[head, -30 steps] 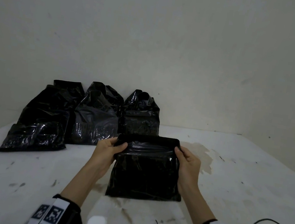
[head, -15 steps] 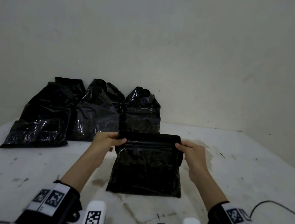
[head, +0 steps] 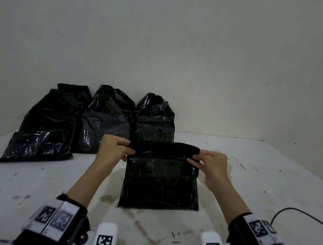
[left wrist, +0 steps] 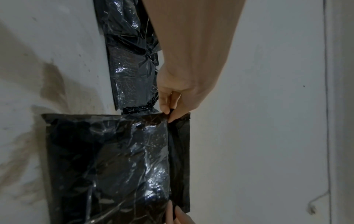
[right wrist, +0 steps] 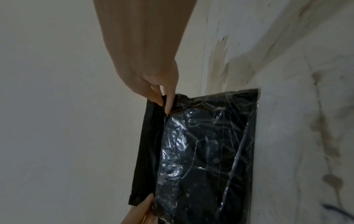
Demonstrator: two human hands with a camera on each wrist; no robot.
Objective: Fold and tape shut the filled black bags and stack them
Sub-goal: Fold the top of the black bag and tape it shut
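A filled black bag lies flat on the white table in front of me. Its folded top strip stands raised along the far edge. My left hand pinches the strip's left end and my right hand pinches its right end. In the left wrist view my left fingertips hold the strip at the bottom, and the right hand pinches the far end. The right wrist view shows the same bag, with the right hand near and the left hand far.
Several more black bags lean against the wall at the back left, one directly behind the held bag. A thin black cable curves across the table at the right. The tabletop is stained and scuffed.
Both hands have shifted from gripping the bag's top corners to pinching the ends of the folded strip, which now stands a little higher. The bag's body has not moved.
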